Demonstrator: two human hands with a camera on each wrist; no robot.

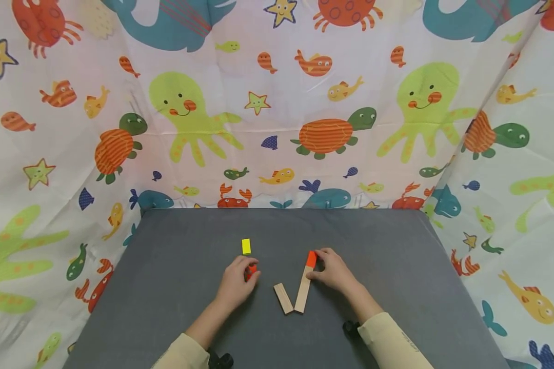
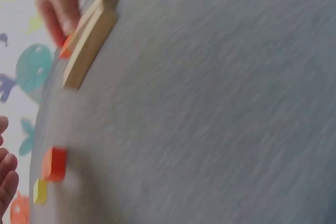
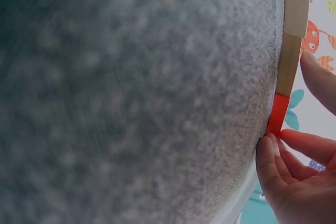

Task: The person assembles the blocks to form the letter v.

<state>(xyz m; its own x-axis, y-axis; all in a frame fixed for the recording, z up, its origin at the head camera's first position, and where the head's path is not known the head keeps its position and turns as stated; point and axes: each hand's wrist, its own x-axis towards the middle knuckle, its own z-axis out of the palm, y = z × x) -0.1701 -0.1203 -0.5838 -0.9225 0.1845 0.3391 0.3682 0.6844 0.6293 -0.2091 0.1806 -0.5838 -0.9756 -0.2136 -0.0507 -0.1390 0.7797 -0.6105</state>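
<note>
Head view first: both hands are down on the grey table (image 1: pixel 397 246), well in from its edges, working among a few small blocks. The left hand (image 1: pixel 236 283) sits over a small orange block (image 1: pixel 251 270), fingers curled around it, only a sliver of orange peeking out at the fingertips. Just beyond it, toward the far edge, a yellow block (image 1: pixel 246 246) lies on its own, close to that hand but not touching.

Over to the right hand (image 1: pixel 334 269): thumb and fingers pinch the orange tip of a long stick (image 1: pixel 303 287), which lies flat and slants back toward the near edge. A short wooden piece (image 1: pixel 283 298) lies beside the stick's near end, the two forming a V, ends just about meeting.

Right wrist view confirms it, fingertips (image 3: pixel 269 150) pressed against the orange end of the stick (image 3: pixel 287 72). Left wrist view is blurred; the orange block (image 2: pixel 54 163) and yellow block (image 2: pixel 40 191) show near the left fingers (image 2: pixel 6 182), contact hard to judge there.

A sea-creature curtain (image 1: pixel 277 102) hangs around the table.
</note>
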